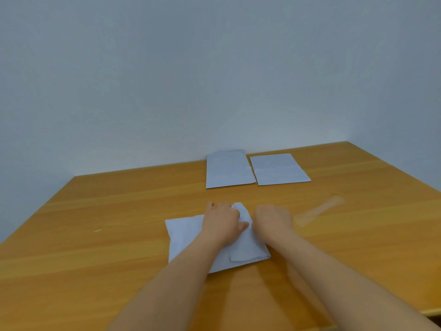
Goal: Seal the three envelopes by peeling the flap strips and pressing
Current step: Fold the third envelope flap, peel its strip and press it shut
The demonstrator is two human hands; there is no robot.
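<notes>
The left hand (222, 220) presses flat on the near envelope (188, 237); the right hand (273, 217), blurred, loosely curled, rests at its right edge on the desk (95, 271).

- One view only, from the person's head, facing forward and slightly down across the wooden table (119, 235) toward the wall (214, 68).
- It sits close over the forearms; the table's far edge and wall corner lie farther off.
</notes>
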